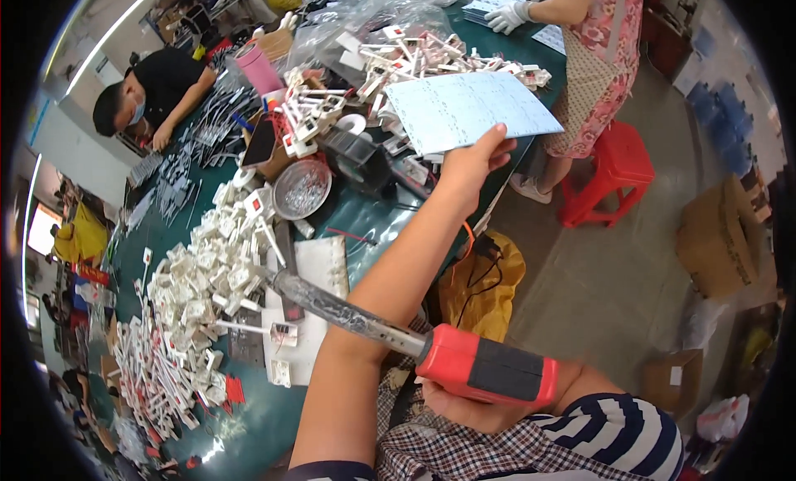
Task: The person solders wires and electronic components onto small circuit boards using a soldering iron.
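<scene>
Cluttered green workbench (249, 415), white plastic parts (199, 290) heaped along its left edge. Left hand (468, 162) pinching pale sheet (468, 108) over right edge; right hand (464, 402) gripping red-handled soldering iron (485, 366) near lap.

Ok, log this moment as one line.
left hand: holds pale blue sheet over green table | right hand: grips red-handled soldering iron | white parts pile at left
</scene>
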`<state>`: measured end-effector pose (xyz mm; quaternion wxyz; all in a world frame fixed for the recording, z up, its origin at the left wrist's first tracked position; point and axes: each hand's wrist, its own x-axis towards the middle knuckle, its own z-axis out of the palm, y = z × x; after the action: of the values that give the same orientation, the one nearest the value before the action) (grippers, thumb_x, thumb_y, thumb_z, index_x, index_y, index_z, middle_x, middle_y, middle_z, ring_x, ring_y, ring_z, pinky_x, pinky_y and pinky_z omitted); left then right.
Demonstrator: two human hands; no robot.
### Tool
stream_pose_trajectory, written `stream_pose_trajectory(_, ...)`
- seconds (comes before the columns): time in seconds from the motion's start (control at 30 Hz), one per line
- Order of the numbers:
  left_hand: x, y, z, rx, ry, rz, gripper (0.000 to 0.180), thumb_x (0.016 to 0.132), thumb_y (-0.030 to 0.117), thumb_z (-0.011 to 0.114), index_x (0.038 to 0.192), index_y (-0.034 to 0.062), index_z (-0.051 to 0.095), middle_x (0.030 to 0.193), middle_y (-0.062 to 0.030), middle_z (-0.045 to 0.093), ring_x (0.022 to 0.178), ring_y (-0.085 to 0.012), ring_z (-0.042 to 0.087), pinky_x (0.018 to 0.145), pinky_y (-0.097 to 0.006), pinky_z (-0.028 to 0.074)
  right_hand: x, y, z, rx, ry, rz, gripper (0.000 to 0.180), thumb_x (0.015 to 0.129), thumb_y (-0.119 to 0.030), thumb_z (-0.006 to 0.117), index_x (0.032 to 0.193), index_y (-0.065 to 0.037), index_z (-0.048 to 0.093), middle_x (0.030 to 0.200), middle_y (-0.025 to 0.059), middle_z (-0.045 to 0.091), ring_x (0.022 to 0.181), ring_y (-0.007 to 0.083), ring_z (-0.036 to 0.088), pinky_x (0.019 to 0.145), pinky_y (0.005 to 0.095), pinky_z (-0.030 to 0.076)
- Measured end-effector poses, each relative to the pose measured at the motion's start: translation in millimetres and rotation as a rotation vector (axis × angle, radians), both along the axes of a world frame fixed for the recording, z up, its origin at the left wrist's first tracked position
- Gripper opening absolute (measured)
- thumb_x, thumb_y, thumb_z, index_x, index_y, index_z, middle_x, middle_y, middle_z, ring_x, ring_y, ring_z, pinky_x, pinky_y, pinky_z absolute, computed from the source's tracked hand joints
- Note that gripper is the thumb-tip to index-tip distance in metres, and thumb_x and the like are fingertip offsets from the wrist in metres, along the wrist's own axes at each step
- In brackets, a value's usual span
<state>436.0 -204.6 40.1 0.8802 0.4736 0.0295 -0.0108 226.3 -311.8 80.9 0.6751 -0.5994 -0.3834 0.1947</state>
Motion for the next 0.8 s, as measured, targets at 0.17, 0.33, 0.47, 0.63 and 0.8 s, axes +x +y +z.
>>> stream_pose_trajectory(0.17, 79.1, -12.6, -11.6, -0.001, -0.02, 0.027, 0.028, 0.09, 0.021, 0.066, 0.111, 0.0038, 0.06, 0.098, -0.0049, 0.066, 0.085, -0.0126, 0.064, 0.07, -0.023, 0.05, 39.8, -18.4, 8.0, 0.002, 0.169, 0.05, 0.025, 0.085, -0.006, 0.065, 0.107, -0.002, 0.053, 0.085, 0.007, 0.058, 0.076, 0.018, 0.061, 0.068, 0.0302, 0.05)
stream_pose_trajectory(0.33, 156.5, -32.1, -12.3, -0.163, -0.041, 0.07, 0.024, 0.089, 0.013, 0.067, 0.108, 0.001, 0.06, 0.096, -0.0072, 0.065, 0.081, -0.0142, 0.063, 0.068, -0.022, 0.052, 76.7, -29.9, 28.9, -0.087, 0.396, 0.049, 0.012, 0.09, -0.005, 0.056, 0.099, -0.005, 0.049, 0.076, 0.005, 0.055, 0.073, 0.015, 0.057, 0.069, 0.0319, 0.049)
stream_pose_trajectory(0.47, 206.8, -22.3, -29.6, -0.249, -0.018, 0.063, 0.026, 0.089, 0.006, 0.065, 0.112, -0.0016, 0.055, 0.098, -0.0103, 0.063, 0.088, -0.019, 0.064, 0.07, -0.025, 0.056, 97.2, -25.5, 28.5, 0.034, 0.45, -0.018, 0.016, 0.089, -0.003, 0.055, 0.104, -0.006, 0.048, 0.075, 0.0057, 0.054, 0.068, 0.0147, 0.056, 0.067, 0.033, 0.049)
stream_pose_trajectory(0.63, 217.3, -32.6, -38.6, -0.14, 0.204, 0.003, 0.021, 0.09, 0.009, 0.065, 0.106, -0.0013, 0.057, 0.097, -0.0108, 0.063, 0.083, -0.0175, 0.065, 0.064, -0.024, 0.057, 101.3, -24.2, 26.8, 0.175, 0.526, -0.134, 0.023, 0.089, -0.002, 0.053, 0.11, -0.008, 0.047, 0.074, 0.0066, 0.052, 0.061, 0.0144, 0.054, 0.065, 0.0344, 0.05)
stream_pose_trajectory(0.8, 206.9, -19.3, -40.7, 0.015, 0.278, -0.122, 0.019, 0.089, 0.011, 0.067, 0.102, -0.0006, 0.058, 0.088, -0.0089, 0.065, 0.072, -0.0128, 0.064, 0.055, -0.019, 0.054, 98.8, -25.6, 23.2, 0.17, 0.542, -0.068, 0.025, 0.088, -0.004, 0.054, 0.111, -0.008, 0.046, 0.071, 0.0067, 0.05, 0.055, 0.0133, 0.05, 0.063, 0.034, 0.05)
